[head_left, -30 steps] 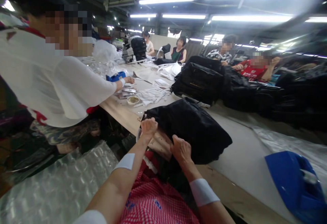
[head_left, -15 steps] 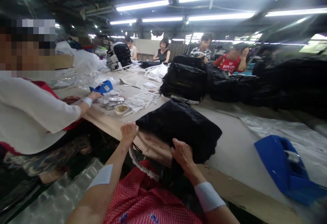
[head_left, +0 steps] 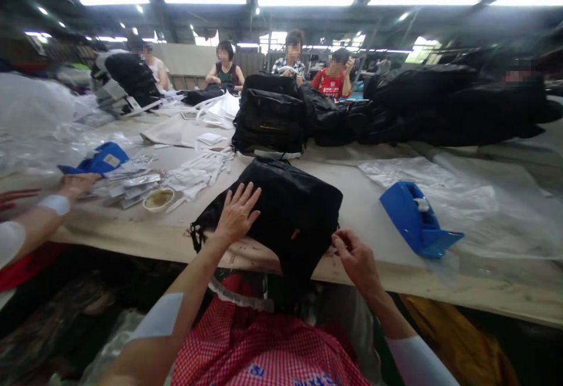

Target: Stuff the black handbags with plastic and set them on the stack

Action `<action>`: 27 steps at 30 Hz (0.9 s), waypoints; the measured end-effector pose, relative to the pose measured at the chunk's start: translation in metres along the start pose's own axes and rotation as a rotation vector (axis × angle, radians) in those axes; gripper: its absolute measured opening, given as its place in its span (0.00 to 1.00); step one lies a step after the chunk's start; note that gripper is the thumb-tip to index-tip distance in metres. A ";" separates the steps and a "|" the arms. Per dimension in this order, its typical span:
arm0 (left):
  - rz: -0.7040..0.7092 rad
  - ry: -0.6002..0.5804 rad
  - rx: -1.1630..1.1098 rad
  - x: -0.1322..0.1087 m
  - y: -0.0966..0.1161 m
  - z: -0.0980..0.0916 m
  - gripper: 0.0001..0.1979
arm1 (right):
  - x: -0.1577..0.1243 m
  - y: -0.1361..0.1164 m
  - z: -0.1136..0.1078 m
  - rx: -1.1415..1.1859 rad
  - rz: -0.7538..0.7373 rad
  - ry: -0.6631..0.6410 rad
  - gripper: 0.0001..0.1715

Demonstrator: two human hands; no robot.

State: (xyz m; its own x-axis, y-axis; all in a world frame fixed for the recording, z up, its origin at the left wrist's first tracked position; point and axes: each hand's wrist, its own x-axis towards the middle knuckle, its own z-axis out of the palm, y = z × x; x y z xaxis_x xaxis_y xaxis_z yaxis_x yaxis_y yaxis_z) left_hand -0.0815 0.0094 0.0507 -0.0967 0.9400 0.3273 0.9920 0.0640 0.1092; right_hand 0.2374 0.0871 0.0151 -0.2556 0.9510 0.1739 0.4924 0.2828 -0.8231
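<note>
— Bag first: how does it look?
— Your black bag (head_left: pixel 281 198) is soft, dull fabric, slumped and creased, with a small red mark near its front right. It lies on the table (head_left: pixel 365 210) at the near edge, just in front of you.
— And the hands?
— Your left hand (head_left: pixel 237 213) lies flat on top, fingers spread wide, gripping nothing. Your right hand (head_left: pixel 358 260) is at the bag's near right corner, fingers curled toward the thumb; I cannot tell whether they pinch the fabric.
— Anything hidden?
— The near part droops over the table edge into the dark. The fitting at the left end is too blurred to name.
— Which way does it lie?
— Its long side runs left to right along the edge, with the right end slightly farther from you, toward the blue tape dispenser (head_left: pixel 413 222).
</note>
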 end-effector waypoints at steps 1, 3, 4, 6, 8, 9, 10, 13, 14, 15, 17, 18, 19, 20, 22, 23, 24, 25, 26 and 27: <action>0.011 -0.067 -0.022 0.006 0.004 0.010 0.30 | -0.001 0.006 0.002 0.025 0.046 0.008 0.26; 0.012 -0.170 -0.093 0.014 0.003 0.020 0.31 | -0.003 0.016 0.006 0.072 0.109 0.002 0.30; 0.011 -0.179 -0.150 0.016 0.000 0.019 0.30 | -0.003 0.020 0.007 0.074 0.118 0.010 0.31; -0.020 -0.102 -0.305 0.012 -0.007 0.008 0.27 | 0.003 0.020 0.006 0.012 0.062 0.091 0.32; -0.144 -0.043 -0.510 -0.003 -0.010 -0.007 0.20 | 0.019 0.012 0.002 -0.107 -0.092 0.217 0.31; -0.243 -0.085 -0.630 -0.015 -0.009 -0.012 0.18 | 0.032 0.004 -0.001 -0.166 -0.184 0.255 0.30; -0.357 -0.182 -0.759 -0.028 -0.006 -0.015 0.18 | 0.048 -0.007 -0.003 -0.223 -0.269 0.256 0.29; -0.639 -0.627 -1.164 -0.068 0.011 -0.003 0.24 | 0.101 -0.043 -0.001 -0.416 -0.437 0.099 0.25; -0.696 -0.667 -1.270 -0.077 0.018 0.007 0.28 | 0.119 -0.054 0.002 -0.478 -0.452 0.027 0.26; -0.747 -0.651 -1.364 -0.084 0.026 0.017 0.32 | 0.134 -0.063 0.006 -0.530 -0.441 -0.051 0.29; -0.793 -0.523 -1.543 -0.090 0.043 0.036 0.38 | 0.157 -0.075 0.014 -0.601 -0.361 -0.207 0.37; -0.788 -0.453 -1.623 -0.089 0.051 0.044 0.39 | 0.165 -0.078 0.018 -0.623 -0.305 -0.275 0.41; -0.782 -0.391 -1.690 -0.087 0.060 0.049 0.38 | 0.170 -0.079 0.020 -0.640 -0.250 -0.327 0.44; -0.785 -0.345 -1.741 -0.083 0.067 0.053 0.37 | 0.172 -0.077 0.021 -0.651 -0.204 -0.358 0.46; -0.837 -0.290 -1.807 -0.077 0.079 0.056 0.31 | 0.172 -0.071 0.020 -0.658 -0.161 -0.371 0.43; -0.889 -0.278 -1.824 -0.075 0.082 0.057 0.29 | 0.169 -0.068 0.018 -0.657 -0.165 -0.366 0.38; -0.945 -0.272 -1.834 -0.073 0.085 0.056 0.27 | 0.166 -0.065 0.016 -0.657 -0.182 -0.360 0.33; -0.993 -0.269 -1.842 -0.072 0.086 0.055 0.26 | 0.162 -0.062 0.014 -0.665 -0.205 -0.352 0.28; -1.026 -0.259 -1.848 -0.072 0.086 0.053 0.25 | 0.158 -0.061 0.011 -0.685 -0.225 -0.342 0.24; -1.040 -0.240 -1.853 -0.071 0.087 0.050 0.25 | 0.153 -0.062 0.009 -0.718 -0.239 -0.327 0.22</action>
State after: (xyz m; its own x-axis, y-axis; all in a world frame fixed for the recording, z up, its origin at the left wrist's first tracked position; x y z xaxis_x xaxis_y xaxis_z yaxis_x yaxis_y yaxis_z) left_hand 0.0154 -0.0350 -0.0105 -0.2578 0.8122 -0.5234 -0.6207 0.2760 0.7339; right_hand 0.1603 0.2144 0.0884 -0.5955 0.8022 0.0428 0.7779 0.5891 -0.2186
